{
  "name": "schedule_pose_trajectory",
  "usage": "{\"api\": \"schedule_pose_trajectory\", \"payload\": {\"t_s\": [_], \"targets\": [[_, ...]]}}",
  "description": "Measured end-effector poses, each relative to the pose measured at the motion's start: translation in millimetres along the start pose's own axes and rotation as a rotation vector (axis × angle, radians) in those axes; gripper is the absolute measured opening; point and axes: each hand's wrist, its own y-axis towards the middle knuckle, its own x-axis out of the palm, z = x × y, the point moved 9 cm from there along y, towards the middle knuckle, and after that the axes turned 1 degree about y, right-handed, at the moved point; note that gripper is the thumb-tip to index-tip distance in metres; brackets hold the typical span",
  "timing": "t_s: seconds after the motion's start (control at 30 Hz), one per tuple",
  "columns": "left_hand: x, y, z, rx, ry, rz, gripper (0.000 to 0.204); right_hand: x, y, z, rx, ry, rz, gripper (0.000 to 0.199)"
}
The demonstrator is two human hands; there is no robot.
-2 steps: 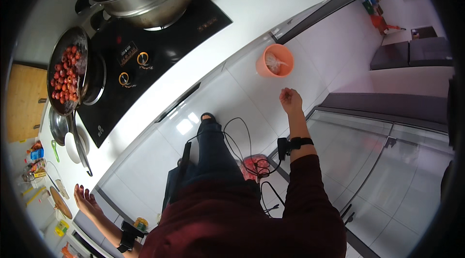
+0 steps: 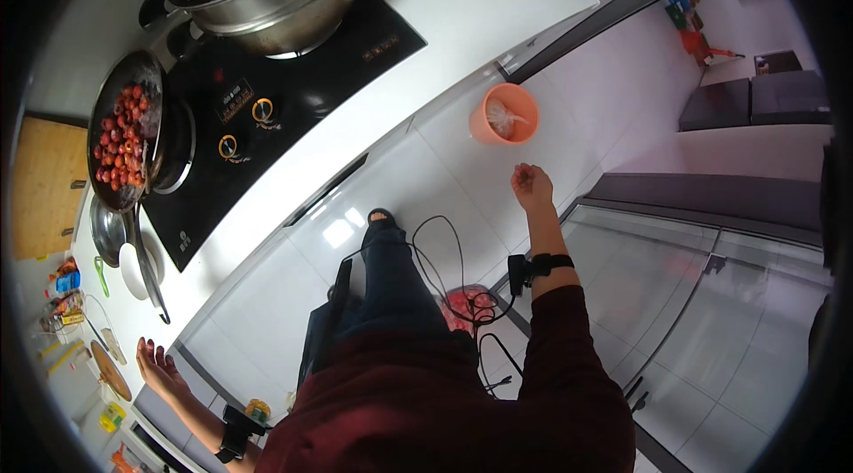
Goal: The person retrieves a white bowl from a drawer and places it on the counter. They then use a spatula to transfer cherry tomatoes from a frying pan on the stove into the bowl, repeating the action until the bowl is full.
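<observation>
My left hand (image 2: 158, 368) is at the counter's edge, empty, its fingers apart and slightly bent. It touches nothing that I can see; closest to it are the wooden lid-like disc (image 2: 110, 371) and the end of the pan's handle. In a dark frying pan (image 2: 158, 137) lie many small round red fruits (image 2: 123, 137), some with a whitish look. Over the floor my right hand (image 2: 531, 183) is held out with its fingers curled in, and nothing shows in them. Just beyond it stands an orange bin (image 2: 484, 127) with a clear plastic bag (image 2: 504, 119) inside.
A large steel steamer pot (image 2: 275, 15) sits on the black cooktop (image 2: 302, 104). Beside the pan are a white bowl (image 2: 138, 270), a green peeler-like tool (image 2: 101, 278) and a cutting board (image 2: 44, 193). Cables (image 2: 435, 251) hang before my legs. Glass doors (image 2: 640, 264) stand to the right.
</observation>
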Motion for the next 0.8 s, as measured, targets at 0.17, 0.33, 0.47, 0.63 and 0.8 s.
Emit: {"api": "schedule_pose_trajectory", "payload": {"t_s": [0.17, 0.33, 0.47, 0.63, 0.8], "targets": [[8, -6, 5, 0.042, -0.002, 0.025, 0.029, 9, -15, 4, 0.028, -0.163, 0.019, 0.012], [16, 4, -1, 0.032, -0.035, 0.003, 0.025, 63, -38, 30, 0.136, -0.215, -0.158, 0.013], [31, -1, -3, 0.058, -0.119, -0.028, 0.024, 131, -58, 50, 0.098, -0.322, -0.276, 0.006], [34, -33, 12, 0.14, -0.155, -0.033, 0.018, 200, -94, 86, 0.086, -0.474, -0.309, 0.01], [32, -49, 16, 0.054, -0.113, -0.002, 0.015, 245, -112, 149, 0.259, -0.594, -0.467, 0.013]]}}
